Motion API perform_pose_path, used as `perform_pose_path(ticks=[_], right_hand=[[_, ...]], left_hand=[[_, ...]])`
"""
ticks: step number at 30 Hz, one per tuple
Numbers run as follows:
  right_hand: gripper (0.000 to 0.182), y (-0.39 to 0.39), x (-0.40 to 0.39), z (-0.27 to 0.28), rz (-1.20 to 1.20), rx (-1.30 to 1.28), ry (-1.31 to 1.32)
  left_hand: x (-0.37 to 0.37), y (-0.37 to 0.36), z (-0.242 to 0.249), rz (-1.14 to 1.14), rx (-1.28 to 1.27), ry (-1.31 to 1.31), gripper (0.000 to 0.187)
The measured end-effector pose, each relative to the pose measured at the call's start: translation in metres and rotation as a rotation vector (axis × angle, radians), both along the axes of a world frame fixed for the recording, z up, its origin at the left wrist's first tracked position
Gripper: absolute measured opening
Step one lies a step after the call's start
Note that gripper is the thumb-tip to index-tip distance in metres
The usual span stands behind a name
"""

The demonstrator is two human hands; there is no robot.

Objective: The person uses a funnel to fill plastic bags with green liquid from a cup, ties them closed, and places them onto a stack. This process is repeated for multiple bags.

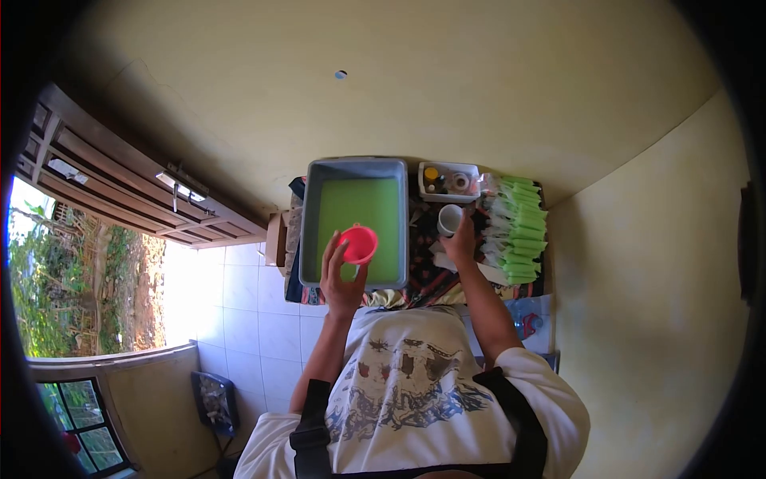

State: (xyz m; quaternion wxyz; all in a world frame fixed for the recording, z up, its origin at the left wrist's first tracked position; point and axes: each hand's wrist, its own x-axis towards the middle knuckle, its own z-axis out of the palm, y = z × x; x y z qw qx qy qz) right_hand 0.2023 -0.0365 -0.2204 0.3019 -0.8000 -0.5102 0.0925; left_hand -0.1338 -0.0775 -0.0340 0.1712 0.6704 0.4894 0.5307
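Observation:
My left hand (343, 281) holds a red cup or funnel (359, 244) by its side, above a grey tub (403, 231) that contains green liquid (363, 203). Fingers of my right hand (460, 241) are closed around a white cup (450, 219), whose open top faces up, to the right of the tub. Whether the white cup holds anything is too small to tell. Filled green packets (523, 231) with clear plastic tops lie in a stacked row to the right of my right hand.
A white box (429, 195) with a yellow-lidded jar and a tape roll stands at the back by the wall. Patterned cloth (427, 294) covers the table. A clear bottle (525, 318) is below the right front edge. A chair (215, 401) stands at lower left.

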Motion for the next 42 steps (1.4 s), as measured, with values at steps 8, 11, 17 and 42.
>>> perform_pose_path(ticks=[8,11,17,42], right_hand=[[0.098,0.025,-0.051,0.060,0.155,0.480,0.151],[0.089,0.046,-0.089,0.109,0.499,0.418,0.013],[0.049,0.103,-0.149,0.058,0.838,0.135,-0.319],[0.084,0.036,-0.153,0.185,0.634,0.244,0.513]], left_hand=[[-0.025,0.009,-0.007,0.045,0.002,-0.028,0.070],[-0.039,0.017,-0.005,0.076,0.036,0.011,0.070],[-0.054,0.030,-0.007,0.097,0.020,-0.021,0.069],[-0.062,0.046,-0.012,0.029,0.000,-0.039,0.068]])
